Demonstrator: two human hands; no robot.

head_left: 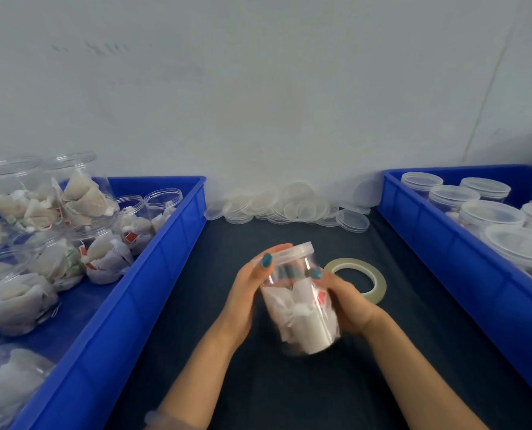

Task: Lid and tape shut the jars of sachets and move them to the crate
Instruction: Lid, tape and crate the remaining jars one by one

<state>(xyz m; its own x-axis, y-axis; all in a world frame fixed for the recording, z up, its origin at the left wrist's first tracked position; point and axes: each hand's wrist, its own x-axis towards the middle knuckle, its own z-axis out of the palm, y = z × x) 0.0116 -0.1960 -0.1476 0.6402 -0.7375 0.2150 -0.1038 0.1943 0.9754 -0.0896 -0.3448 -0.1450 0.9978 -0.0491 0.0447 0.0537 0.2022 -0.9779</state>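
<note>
A clear plastic jar (302, 315) full of white sachets is held tilted above the dark table, a clear lid (292, 250) on its top. My left hand (252, 287) grips the jar's upper left side, thumb by the lid rim. My right hand (348, 297) grips the jar's right side. A roll of clear tape (356, 279) lies flat on the table just behind my right hand. The blue crate at left (153, 268) holds several unlidded jars of sachets (103, 252). The blue crate at right (438, 243) holds several lidded jars (491, 215).
A heap of loose clear lids (289, 206) lies against the wall at the back, between the two crates. The dark table surface (289, 392) runs between the crates toward me.
</note>
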